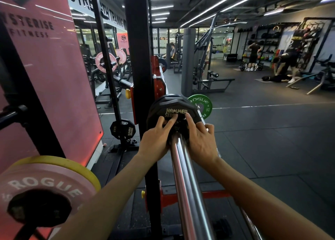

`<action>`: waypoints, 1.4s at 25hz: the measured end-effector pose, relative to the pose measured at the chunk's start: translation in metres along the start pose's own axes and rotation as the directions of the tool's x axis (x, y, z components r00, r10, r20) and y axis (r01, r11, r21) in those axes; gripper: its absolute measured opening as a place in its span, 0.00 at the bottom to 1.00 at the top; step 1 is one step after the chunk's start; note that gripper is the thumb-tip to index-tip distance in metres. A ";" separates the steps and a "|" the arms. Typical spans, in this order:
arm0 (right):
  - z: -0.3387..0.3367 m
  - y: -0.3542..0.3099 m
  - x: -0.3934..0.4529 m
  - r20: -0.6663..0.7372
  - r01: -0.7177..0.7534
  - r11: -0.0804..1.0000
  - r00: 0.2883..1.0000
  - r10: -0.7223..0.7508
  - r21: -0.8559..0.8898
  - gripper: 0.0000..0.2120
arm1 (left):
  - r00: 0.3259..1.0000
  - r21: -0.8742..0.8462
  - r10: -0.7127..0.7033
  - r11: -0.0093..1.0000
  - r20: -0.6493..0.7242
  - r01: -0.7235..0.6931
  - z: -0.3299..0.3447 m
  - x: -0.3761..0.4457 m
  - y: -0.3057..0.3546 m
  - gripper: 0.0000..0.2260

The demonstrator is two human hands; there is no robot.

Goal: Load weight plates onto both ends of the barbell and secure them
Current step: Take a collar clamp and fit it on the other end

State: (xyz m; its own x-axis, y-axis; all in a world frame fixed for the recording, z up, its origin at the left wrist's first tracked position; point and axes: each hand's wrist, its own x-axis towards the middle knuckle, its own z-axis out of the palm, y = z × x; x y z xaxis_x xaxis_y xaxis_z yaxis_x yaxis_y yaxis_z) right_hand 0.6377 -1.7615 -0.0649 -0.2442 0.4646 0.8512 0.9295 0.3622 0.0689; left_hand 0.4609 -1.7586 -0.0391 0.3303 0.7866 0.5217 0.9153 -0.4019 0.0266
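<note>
A chrome barbell sleeve (188, 181) runs away from me down the middle of the view. On it sits a black Hammer Strength plate (174, 104), its face toward me. Between my hands, against that plate, a dark collar (178, 126) is on the sleeve, mostly hidden by my fingers. My left hand (155, 140) grips the collar from the left, fingers on the plate's hub. My right hand (200, 140) grips it from the right. A green Rogue plate (202, 105) shows behind the black one, farther along the bar.
The black rack upright (139, 58) stands just left of the bar. Pink and yellow Rogue plates (45, 181) hang on a peg at lower left. A small black plate (123, 130) sits on a stand behind. Several people (282, 64) exercise at the far right.
</note>
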 end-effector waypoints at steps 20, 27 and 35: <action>-0.003 0.014 0.012 0.119 0.150 0.987 0.980 -0.157 0.066 0.33 | 0.990 -0.272 -0.053 0.962 -0.127 0.016 0.006 -0.015 -0.004 0.31; 0.000 0.012 0.016 0.094 0.143 0.988 0.984 -0.149 0.061 0.29 | 0.982 -0.291 -0.071 0.957 -0.175 0.018 0.009 -0.010 -0.003 0.27; 0.003 0.012 0.017 0.016 0.167 0.984 0.986 -0.168 0.065 0.29 | 0.980 -0.284 -0.055 0.959 -0.189 -0.002 0.007 -0.009 -0.006 0.27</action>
State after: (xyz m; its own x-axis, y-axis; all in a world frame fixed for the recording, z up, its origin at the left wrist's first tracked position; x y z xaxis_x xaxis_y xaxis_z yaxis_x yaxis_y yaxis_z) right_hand 0.6443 -1.7470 -0.0512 -0.4012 0.4096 0.8193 0.8557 0.4866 0.1758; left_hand 0.4540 -1.7600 -0.0496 0.2301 0.7044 0.6715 0.8115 -0.5198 0.2671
